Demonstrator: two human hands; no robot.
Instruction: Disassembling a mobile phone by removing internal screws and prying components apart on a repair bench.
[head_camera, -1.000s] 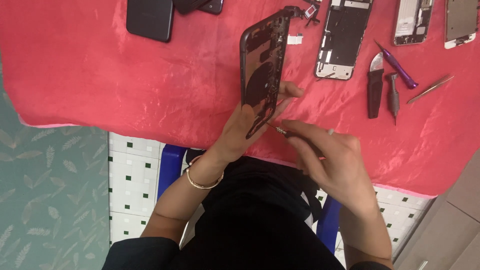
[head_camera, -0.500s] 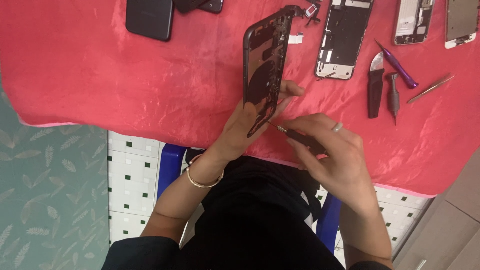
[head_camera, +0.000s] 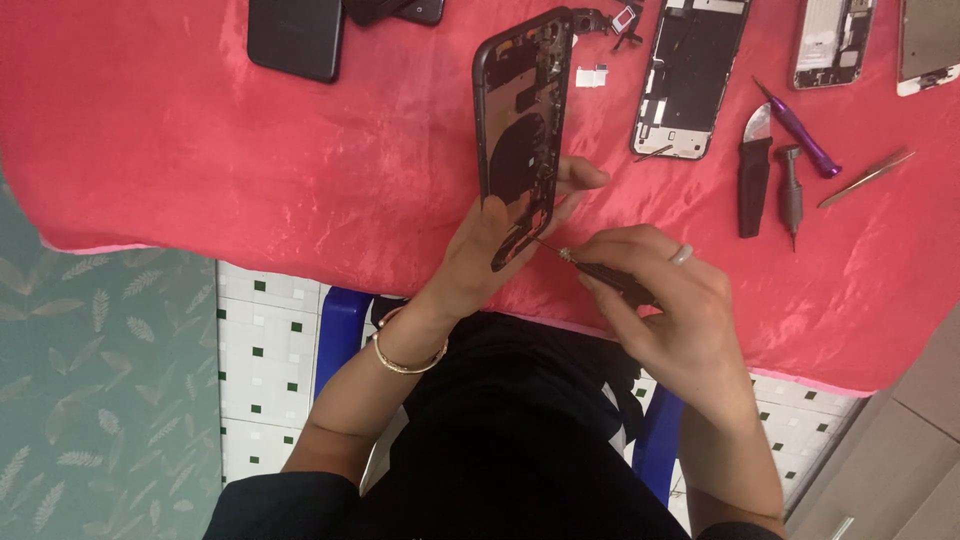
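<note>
My left hand (head_camera: 495, 255) grips the lower end of an opened dark phone housing (head_camera: 522, 120) and holds it tilted above the red cloth (head_camera: 200, 150). Its inner parts face me. My right hand (head_camera: 670, 300) pinches a small dark screwdriver (head_camera: 600, 272). The metal tip touches the housing's bottom corner, just by my left thumb. A ring sits on one right finger, and a thin bangle circles my left wrist.
On the cloth lie another opened phone frame (head_camera: 690, 80), a dark pry tool (head_camera: 752, 180), a second screwdriver (head_camera: 790, 195), a purple tool (head_camera: 800, 130), tweezers (head_camera: 865, 178), a black phone (head_camera: 298, 38) and more phone parts (head_camera: 830, 40) at the far edge. Tiled floor lies below.
The housing and my left hand have stayed nearly still. My right hand has shifted slightly, keeping the screwdriver tip at the housing's lower corner.
</note>
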